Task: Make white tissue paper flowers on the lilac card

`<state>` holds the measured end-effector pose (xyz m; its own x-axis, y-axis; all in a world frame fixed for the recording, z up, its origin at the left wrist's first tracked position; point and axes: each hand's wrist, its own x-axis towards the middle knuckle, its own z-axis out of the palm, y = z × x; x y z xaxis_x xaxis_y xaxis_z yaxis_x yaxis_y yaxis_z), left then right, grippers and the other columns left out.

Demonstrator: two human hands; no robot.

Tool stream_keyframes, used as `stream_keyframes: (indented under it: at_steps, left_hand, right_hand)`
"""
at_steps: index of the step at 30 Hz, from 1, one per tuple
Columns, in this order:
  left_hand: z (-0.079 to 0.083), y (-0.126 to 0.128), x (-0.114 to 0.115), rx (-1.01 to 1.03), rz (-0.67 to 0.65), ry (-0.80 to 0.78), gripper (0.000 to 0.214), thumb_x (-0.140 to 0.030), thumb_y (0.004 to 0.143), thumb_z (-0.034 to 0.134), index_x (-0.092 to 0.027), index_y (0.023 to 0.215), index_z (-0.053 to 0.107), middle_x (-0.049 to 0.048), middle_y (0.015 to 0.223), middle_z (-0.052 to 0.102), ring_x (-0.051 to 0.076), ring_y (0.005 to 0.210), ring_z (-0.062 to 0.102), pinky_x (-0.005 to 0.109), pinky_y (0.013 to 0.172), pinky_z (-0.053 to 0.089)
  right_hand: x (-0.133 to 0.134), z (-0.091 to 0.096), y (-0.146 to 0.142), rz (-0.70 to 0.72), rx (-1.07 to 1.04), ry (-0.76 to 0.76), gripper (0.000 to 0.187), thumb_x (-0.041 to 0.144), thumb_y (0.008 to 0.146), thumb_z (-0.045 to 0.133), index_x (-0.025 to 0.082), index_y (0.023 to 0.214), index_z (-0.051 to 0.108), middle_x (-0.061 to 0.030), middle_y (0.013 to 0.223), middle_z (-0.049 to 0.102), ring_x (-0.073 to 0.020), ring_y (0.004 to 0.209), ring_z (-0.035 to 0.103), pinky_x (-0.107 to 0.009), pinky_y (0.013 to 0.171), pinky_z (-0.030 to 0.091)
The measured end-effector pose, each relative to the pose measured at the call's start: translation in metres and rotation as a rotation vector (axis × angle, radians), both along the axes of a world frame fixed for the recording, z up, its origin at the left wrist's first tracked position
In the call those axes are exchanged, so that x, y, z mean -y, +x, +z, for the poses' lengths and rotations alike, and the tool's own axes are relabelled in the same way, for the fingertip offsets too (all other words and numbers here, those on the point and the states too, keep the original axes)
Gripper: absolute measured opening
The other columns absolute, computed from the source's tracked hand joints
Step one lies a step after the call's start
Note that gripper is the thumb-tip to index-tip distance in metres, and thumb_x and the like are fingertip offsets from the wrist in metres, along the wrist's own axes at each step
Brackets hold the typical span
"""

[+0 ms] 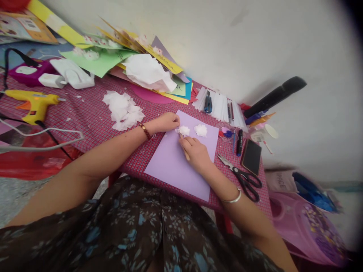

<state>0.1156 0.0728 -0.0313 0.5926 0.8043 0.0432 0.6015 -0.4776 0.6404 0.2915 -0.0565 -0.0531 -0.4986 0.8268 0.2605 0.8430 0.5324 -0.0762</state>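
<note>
A lilac paper sheet (pixel 172 162) lies on the red checked table (pixel 90 113) in front of me. Two small white tissue flowers sit near its far edge: one (pixel 184 130) between my hands, the other (pixel 201 130) just right of it. My left hand (pixel 167 122) is closed, its fingertips pinching the left side of the nearer flower. My right hand (pixel 195 152) is curled round a thin wooden stick (pixel 186 154), its tip against the same flower.
Black-handled scissors (pixel 244 178), a dark phone (pixel 251 156) and pens lie right of the sheet. A pile of white tissue pieces (pixel 123 109) lies to the left, a yellow glue gun (pixel 35 104) farther left. Coloured paper stacks (pixel 119 56) fill the back edge.
</note>
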Motion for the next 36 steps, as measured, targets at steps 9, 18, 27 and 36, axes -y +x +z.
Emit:
stream_keyframes:
  at_steps: [9, 18, 27, 36]
  left_hand:
    - [0.004, 0.0, 0.001, 0.0, -0.022, -0.007, 0.022, -0.018, 0.079, 0.052, -0.009, 0.08, 0.072, 0.0047, 0.069, 0.067, 0.014, 0.064, 0.056, 0.024, 0.059, 0.036]
    - [0.027, -0.05, 0.06, -0.073, -0.185, 0.264, 0.024, -0.017, 0.089, 0.05, -0.015, 0.101, 0.07, 0.0089, 0.101, 0.073, 0.021, 0.097, 0.064, 0.038, 0.098, 0.041]
    - [0.009, -0.195, 0.06, 0.139, 0.599, 0.329, 0.017, -0.021, 0.082, 0.054, -0.017, 0.091, 0.067, 0.0076, 0.097, 0.071, 0.019, 0.092, 0.062, 0.034, 0.09, 0.046]
    - [0.005, -0.21, 0.045, 0.219, 0.527, -0.044, 0.027, -0.034, 0.072, 0.066, -0.014, 0.09, 0.066, 0.0025, 0.084, 0.065, 0.012, 0.071, 0.053, 0.025, 0.066, 0.04]
  right_hand:
    - [-0.002, -0.003, 0.02, -0.208, -1.167, -0.217, 0.02, 0.035, 0.096, 0.05, 0.022, 0.099, 0.064, -0.0027, 0.082, 0.07, -0.0157, 0.066, 0.065, -0.032, 0.067, 0.054]
    - [-0.008, -0.009, 0.026, -0.278, -1.375, -0.454, 0.021, 0.039, 0.089, 0.061, 0.02, 0.094, 0.068, -0.0023, 0.074, 0.071, -0.0136, 0.061, 0.064, -0.028, 0.063, 0.052]
    - [-0.007, -0.01, 0.027, -0.338, -1.37, -0.473, 0.022, 0.041, 0.088, 0.063, 0.021, 0.092, 0.069, -0.0025, 0.074, 0.07, -0.0135, 0.061, 0.063, -0.028, 0.064, 0.051]
    - [-0.006, -0.011, 0.028, -0.331, -1.327, -0.455, 0.023, 0.042, 0.09, 0.062, 0.021, 0.094, 0.069, -0.0032, 0.075, 0.07, -0.0151, 0.062, 0.063, -0.03, 0.064, 0.051]
